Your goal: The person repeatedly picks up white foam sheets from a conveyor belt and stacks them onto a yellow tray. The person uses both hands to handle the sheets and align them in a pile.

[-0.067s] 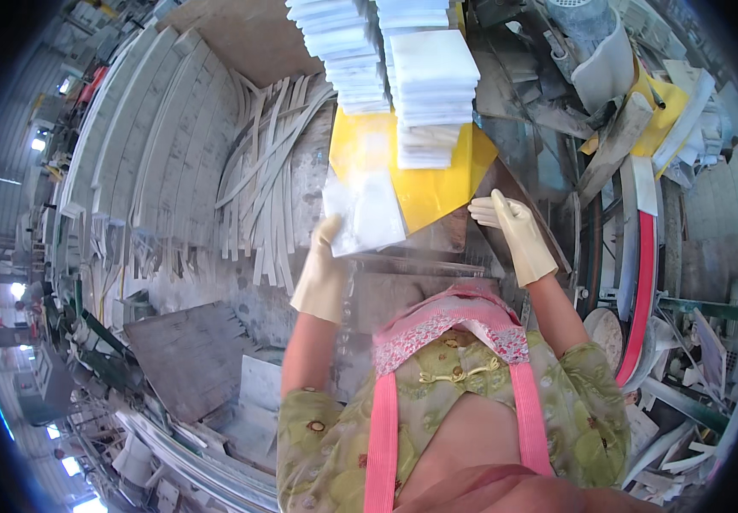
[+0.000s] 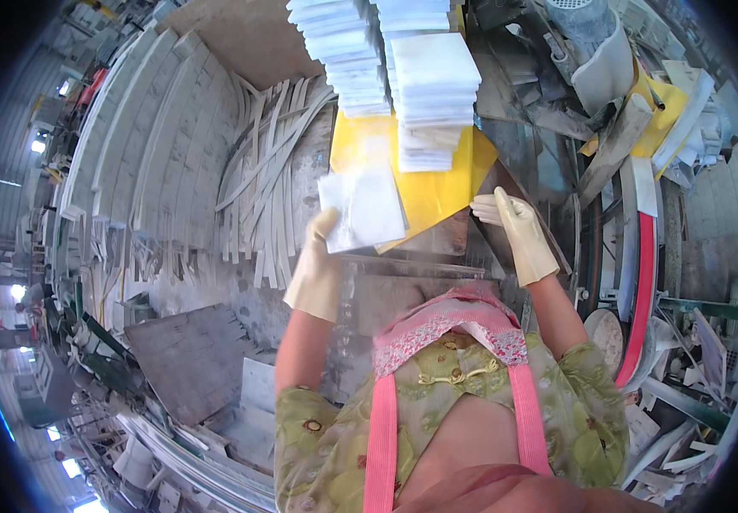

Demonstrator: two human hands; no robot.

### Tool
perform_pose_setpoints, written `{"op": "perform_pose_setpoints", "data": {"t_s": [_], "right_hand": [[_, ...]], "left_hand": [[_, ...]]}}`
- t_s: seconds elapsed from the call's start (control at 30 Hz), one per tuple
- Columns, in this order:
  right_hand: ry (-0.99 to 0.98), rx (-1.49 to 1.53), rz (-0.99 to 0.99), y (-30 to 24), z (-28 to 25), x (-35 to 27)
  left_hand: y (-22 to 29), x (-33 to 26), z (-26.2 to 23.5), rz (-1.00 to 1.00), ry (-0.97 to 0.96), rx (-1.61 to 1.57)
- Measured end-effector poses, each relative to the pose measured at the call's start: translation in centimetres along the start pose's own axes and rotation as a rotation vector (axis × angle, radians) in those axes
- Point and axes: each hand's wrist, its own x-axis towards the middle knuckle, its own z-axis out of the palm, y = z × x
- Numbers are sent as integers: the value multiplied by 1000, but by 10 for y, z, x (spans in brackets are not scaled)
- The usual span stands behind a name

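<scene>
My left hand (image 2: 316, 272), in a cream rubber glove, grips a square white stone tile (image 2: 362, 208) by its lower left edge and holds it tilted over a yellow sheet (image 2: 437, 190). My right hand (image 2: 519, 231), also gloved, is open with fingers spread, resting at the yellow sheet's right corner. Just beyond the sheet stand two tall stacks of white tiles (image 2: 433, 81), the nearer one leaning slightly.
Long white stone strips (image 2: 258, 197) lie fanned out to the left, beside rows of stacked slabs (image 2: 147, 145). A grey slab (image 2: 189, 359) lies at lower left. A machine with a red curved guard (image 2: 643, 282) and offcuts crowd the right side.
The white tile in my left hand has lifted slightly; my right hand stays at the yellow sheet's corner.
</scene>
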Motion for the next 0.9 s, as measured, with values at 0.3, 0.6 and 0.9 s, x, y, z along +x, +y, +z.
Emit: {"op": "perform_pose_setpoints", "data": {"t_s": [0.3,0.6,0.9], "right_hand": [[-60,107,-461,-126,-1,76],[-444,216,-380,-218,36,115],[-237,234,-411,-201,46,119]], "left_hand": [[118,84,167,213,-264,207],[113,121,228,78,-294,583],[168,115,224,336,-196,1876]]}}
